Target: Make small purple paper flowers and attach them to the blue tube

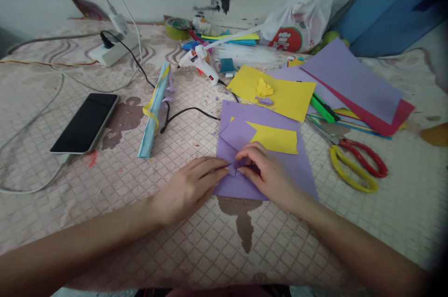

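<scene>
A small piece of purple paper is pinched between the fingertips of my left hand and my right hand. Its exact shape is partly hidden by the fingers. Both hands are low over a larger purple paper sheet on the table. A cut purple paper scrap and a yellow paper strip lie on that sheet, just beyond my fingers. Farther back, a yellow paper sheet carries a crumpled-looking yellow paper flower and a small purple scrap.
Scissors and a green cutter lie at right, by stacked coloured paper. A glue gun sits behind. At left are a blue paper stick, a phone, a power strip and loose cables.
</scene>
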Tool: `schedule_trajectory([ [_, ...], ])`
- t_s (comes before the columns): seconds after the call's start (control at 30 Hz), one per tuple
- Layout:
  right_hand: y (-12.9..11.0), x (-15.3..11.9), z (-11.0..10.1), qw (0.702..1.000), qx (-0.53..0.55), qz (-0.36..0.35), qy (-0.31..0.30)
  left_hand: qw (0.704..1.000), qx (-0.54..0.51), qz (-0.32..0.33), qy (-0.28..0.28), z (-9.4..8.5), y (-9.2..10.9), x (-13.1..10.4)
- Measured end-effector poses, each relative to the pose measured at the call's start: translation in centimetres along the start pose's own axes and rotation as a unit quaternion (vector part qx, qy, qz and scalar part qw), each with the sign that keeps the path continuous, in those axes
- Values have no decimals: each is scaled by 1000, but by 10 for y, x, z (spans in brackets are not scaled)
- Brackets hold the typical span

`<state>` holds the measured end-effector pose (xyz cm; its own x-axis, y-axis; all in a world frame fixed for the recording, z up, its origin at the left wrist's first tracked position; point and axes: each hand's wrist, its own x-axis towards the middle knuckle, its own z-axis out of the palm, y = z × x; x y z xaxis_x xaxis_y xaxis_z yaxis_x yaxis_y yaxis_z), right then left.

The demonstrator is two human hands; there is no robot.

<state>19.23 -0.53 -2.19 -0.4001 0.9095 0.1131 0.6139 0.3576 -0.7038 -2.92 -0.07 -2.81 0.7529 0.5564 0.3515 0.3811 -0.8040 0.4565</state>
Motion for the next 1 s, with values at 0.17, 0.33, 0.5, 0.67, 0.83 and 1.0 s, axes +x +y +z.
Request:
schedule_trajectory([
  [0.17, 4, -1, -2, 1000, 6, -9, -2, 999, -1, 39, -18, -1, 1, 0],
  [0.33, 6, -1, -7, 999, 0, -34, -24, 998, -32, 46, -5, -2, 0, 7],
  [0.5, 5, 3, -8, 999, 11, -15, -39, 997, -61, 24, -31, -3, -6, 23],
  [0.67, 6, 6, -8, 998, 21, -11, -54, 993, -84, 34, -71, -4, -8, 34],
  [0.83, 8, 5, -7, 998, 23, -14, -51, 991, -100, 30, -81, -4, -11, 38],
  [1.0, 8, 5, -7, 998, 31, -12, -50, 988, -125, 30, -83, -4, -15, 40],
])
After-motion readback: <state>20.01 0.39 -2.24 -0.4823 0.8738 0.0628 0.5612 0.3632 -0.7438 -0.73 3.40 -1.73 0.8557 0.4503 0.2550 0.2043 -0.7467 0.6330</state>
